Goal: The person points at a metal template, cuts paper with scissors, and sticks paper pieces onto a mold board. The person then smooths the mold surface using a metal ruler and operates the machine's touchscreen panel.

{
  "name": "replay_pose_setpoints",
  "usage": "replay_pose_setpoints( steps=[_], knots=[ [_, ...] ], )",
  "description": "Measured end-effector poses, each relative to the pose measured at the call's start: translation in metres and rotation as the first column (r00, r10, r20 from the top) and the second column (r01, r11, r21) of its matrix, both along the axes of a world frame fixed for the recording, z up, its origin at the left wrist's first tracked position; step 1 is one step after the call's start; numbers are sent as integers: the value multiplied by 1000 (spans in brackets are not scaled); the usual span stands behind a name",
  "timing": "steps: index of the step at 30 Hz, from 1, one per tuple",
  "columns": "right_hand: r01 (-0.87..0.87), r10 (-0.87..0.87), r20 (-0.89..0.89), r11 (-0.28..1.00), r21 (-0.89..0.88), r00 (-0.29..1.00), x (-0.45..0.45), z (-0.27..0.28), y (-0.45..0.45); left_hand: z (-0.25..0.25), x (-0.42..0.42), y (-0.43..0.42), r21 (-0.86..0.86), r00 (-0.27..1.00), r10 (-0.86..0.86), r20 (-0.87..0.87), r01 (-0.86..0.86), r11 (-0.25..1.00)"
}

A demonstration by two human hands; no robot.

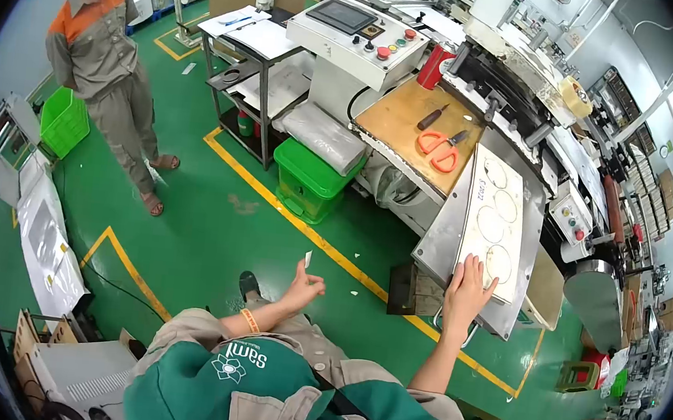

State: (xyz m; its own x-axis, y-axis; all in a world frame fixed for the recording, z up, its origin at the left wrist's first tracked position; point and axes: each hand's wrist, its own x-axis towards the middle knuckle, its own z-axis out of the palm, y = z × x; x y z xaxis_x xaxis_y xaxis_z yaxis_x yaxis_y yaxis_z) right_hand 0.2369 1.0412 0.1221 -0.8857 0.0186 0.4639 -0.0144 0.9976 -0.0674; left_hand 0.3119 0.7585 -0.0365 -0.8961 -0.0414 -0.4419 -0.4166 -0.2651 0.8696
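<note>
My right hand (467, 295) rests with its fingers spread on the lower end of a pale flat board (472, 238). Several round outlines and handwritten marks show on this board, which lies on a grey metal plate (436, 240) at the machine's front. In front of my body, my left hand (301, 290) is in the air over the green floor, fingers apart. A small white scrap (307, 259) appears at the tip of one left finger; whether it touches the finger or lies on the floor behind, I cannot tell.
Orange-handled scissors (439, 150) and a dark-handled tool (432, 118) lie on the wooden shelf (389, 126). A control panel (359, 38) stands behind. Below are a green bin (310, 187) and a metal-framed table (264, 81). A person (103, 66) stands at the left.
</note>
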Motion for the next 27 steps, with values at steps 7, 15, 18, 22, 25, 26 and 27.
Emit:
replay_pose_setpoints(
  steps=[7,15,18,22,25,26,27],
  knots=[
    [-53,49,-66,996,-73,997,12,2,0,0,-7,-2,-51,1000,15,1,-15,999],
    [-69,15,-192,958,-280,981,11,-5,2,-5,-9,8,-55,995,-97,-2,96,994],
    [-65,0,-205,948,-312,979,11,-6,4,-5,-9,11,-27,986,-166,21,166,986],
    [-95,31,-249,963,-251,968,7,-11,5,2,-3,11,-48,970,-242,19,243,969],
    [-93,34,-282,975,-201,959,9,-7,2,6,2,13,-43,988,-157,8,157,987],
    [-71,17,-271,979,-192,962,10,-7,3,7,3,12,-34,987,-162,5,162,986],
    [-66,18,-258,982,-179,966,9,-7,3,6,6,9,-21,989,-150,5,150,988]
  ],
)
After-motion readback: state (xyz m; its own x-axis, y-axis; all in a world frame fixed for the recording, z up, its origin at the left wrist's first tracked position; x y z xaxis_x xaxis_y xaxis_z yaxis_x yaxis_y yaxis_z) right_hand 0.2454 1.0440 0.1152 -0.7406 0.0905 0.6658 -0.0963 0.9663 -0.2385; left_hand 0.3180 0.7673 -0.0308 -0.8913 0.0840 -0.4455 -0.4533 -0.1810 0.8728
